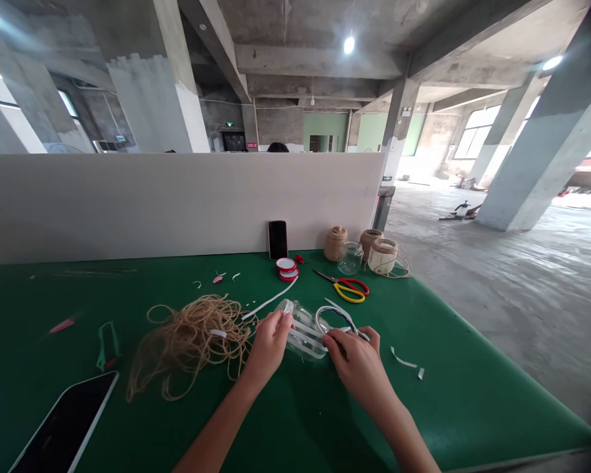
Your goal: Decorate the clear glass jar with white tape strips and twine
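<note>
A clear jar with several white tape strips across its side lies tilted above the table. My left hand is closed on one end of it, thumb on top. In my right hand is a roll of white tape, gripped between thumb and fingers at the jar's other end. Where the roll's tape meets the jar is partly hidden by my fingers. Left of my left hand lies a loose tangle of jute twine. A white strip stretches on the table behind the jar.
Scissors with red and yellow handles lie behind my right hand. Red-rimmed tape rolls, a phone, a clear jar and twine-wrapped jars stand near the white partition. A tablet lies front left; tape scraps right.
</note>
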Tool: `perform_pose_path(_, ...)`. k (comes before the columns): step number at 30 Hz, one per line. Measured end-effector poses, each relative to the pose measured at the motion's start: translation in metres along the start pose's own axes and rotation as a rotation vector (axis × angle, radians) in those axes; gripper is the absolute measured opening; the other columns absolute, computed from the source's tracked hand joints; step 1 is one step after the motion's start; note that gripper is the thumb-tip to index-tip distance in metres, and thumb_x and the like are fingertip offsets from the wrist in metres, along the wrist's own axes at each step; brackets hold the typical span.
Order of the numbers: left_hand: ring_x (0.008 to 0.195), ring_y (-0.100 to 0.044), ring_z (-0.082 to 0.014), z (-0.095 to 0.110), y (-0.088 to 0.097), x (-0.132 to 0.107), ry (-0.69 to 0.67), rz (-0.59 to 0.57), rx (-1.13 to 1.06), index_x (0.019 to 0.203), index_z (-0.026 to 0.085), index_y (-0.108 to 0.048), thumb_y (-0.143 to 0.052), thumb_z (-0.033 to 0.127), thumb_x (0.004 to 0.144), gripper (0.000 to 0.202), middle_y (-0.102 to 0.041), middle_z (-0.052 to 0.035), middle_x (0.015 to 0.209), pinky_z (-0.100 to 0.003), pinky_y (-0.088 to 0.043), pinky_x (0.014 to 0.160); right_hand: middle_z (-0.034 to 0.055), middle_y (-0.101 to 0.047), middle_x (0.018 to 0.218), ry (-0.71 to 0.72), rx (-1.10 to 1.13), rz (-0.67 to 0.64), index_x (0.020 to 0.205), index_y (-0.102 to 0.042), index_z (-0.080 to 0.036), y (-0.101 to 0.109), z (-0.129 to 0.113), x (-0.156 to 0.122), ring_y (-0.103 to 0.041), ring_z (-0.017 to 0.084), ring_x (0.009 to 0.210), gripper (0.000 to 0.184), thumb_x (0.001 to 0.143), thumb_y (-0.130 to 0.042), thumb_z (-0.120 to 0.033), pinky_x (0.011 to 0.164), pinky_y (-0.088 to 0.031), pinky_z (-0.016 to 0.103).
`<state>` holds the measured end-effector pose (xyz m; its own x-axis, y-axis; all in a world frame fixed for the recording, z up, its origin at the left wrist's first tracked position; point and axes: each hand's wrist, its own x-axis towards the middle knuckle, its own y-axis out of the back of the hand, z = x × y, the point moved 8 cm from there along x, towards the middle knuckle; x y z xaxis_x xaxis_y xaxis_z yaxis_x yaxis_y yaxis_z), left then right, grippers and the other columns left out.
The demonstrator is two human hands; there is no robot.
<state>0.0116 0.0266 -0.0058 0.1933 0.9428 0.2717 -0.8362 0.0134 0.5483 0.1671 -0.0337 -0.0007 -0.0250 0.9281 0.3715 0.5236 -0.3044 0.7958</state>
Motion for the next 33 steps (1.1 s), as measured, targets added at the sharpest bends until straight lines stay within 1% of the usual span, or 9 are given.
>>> perform_pose_path(5, 0.056, -0.048, -0.014, 0.0, 0.004, -0.001, 0.001, 0.056, -0.04, 0.07, 0.018, -0.049, -0.034, 0.047, 0.089, 0.037, -0.047, 0.0013, 0.061, -0.023, -0.037, 0.054, -0.0006, -0.066, 0.063, -0.006, -0.032, -0.027, 0.078, -0.061, -0.024, 0.008, 0.004, 0.005, -0.06, 0.016, 0.06, 0.034, 0.094, -0.033, -0.035, 0.093, -0.018, 0.047)
perform_pose_path(9, 0.049, -0.042, -0.0122, -0.003, 0.005, -0.001, 0.027, 0.035, -0.123, 0.072, 0.018, -0.05, -0.034, 0.049, 0.089, 0.038, -0.041, 0.0031, 0.056, -0.022, -0.033, 0.049, 0.0001, -0.066, 0.062, 0.026, -0.057, -0.028, 0.076, -0.064, -0.024, 0.009, 0.01, 0.006, -0.061, 0.016, 0.06, 0.035, 0.093, -0.035, -0.035, 0.098, -0.012, 0.05)
perform_pose_path(13, 0.046, -0.036, -0.0106, -0.006, 0.009, -0.001, 0.053, 0.035, -0.167, 0.071, 0.018, -0.049, -0.035, 0.053, 0.088, 0.041, -0.037, 0.0043, 0.055, -0.022, -0.03, 0.046, -0.0007, -0.066, 0.061, 0.058, -0.007, -0.078, 0.076, -0.063, -0.023, 0.004, 0.013, 0.007, -0.061, 0.015, 0.06, 0.036, 0.093, -0.033, -0.034, 0.1, -0.015, 0.049)
perform_pose_path(16, 0.046, -0.036, -0.0105, -0.009, 0.012, 0.001, 0.059, 0.034, -0.184, 0.07, 0.019, -0.049, -0.036, 0.053, 0.087, 0.041, -0.038, 0.0042, 0.055, -0.022, -0.03, 0.046, -0.0012, -0.067, 0.063, 0.055, 0.048, -0.13, 0.084, -0.063, -0.024, 0.002, 0.015, 0.008, -0.062, 0.016, 0.063, 0.034, 0.093, -0.031, -0.032, 0.1, -0.016, 0.05)
perform_pose_path(18, 0.046, -0.038, -0.0106, -0.012, 0.012, 0.002, 0.067, 0.027, -0.204, 0.071, 0.019, -0.051, -0.037, 0.052, 0.087, 0.04, -0.04, 0.0039, 0.055, -0.022, -0.03, 0.046, -0.0017, -0.067, 0.063, 0.056, 0.057, -0.157, 0.088, -0.063, -0.024, 0.002, 0.016, 0.01, -0.062, 0.015, 0.062, 0.032, 0.092, -0.032, -0.03, 0.101, -0.013, 0.051)
perform_pose_path(21, 0.049, -0.042, -0.0112, -0.015, 0.013, 0.003, 0.066, 0.031, -0.225, 0.076, 0.018, -0.054, -0.038, 0.051, 0.087, 0.038, -0.048, 0.002, 0.06, -0.022, -0.032, 0.047, -0.0021, -0.067, 0.063, 0.056, 0.014, -0.172, 0.087, -0.063, -0.024, 0.004, 0.017, 0.011, -0.062, 0.015, 0.062, 0.033, 0.092, -0.031, -0.029, 0.103, -0.009, 0.052)
perform_pose_path(23, 0.053, -0.046, -0.0121, -0.015, 0.015, 0.003, 0.057, 0.039, -0.232, 0.078, 0.018, -0.055, -0.039, 0.05, 0.087, 0.037, -0.052, 0.0004, 0.064, -0.022, -0.034, 0.048, -0.001, -0.068, 0.068, 0.042, -0.006, -0.178, 0.087, -0.063, -0.025, 0.003, 0.019, 0.012, -0.063, 0.017, 0.065, 0.033, 0.093, -0.031, -0.031, 0.101, -0.011, 0.054)
perform_pose_path(26, 0.058, -0.05, -0.0134, -0.014, 0.014, 0.002, 0.05, 0.026, -0.257, 0.08, 0.018, -0.056, -0.039, 0.05, 0.087, 0.037, -0.054, -0.0008, 0.067, -0.022, -0.036, 0.05, 0.0008, -0.069, 0.076, 0.022, 0.015, -0.217, 0.089, -0.063, -0.024, -0.003, 0.024, 0.013, -0.062, 0.018, 0.07, 0.035, 0.094, -0.029, -0.033, 0.098, -0.018, 0.054)
perform_pose_path(33, 0.063, -0.052, -0.014, -0.013, 0.017, 0.001, 0.055, 0.018, -0.317, 0.083, 0.017, -0.058, -0.041, 0.046, 0.088, 0.035, -0.055, -0.0016, 0.07, -0.022, -0.039, 0.055, 0.0001, -0.065, 0.072, 0.008, 0.161, -0.256, 0.085, -0.06, -0.022, -0.012, 0.029, 0.015, -0.058, 0.015, 0.068, 0.038, 0.095, -0.025, -0.033, 0.097, -0.024, 0.048)
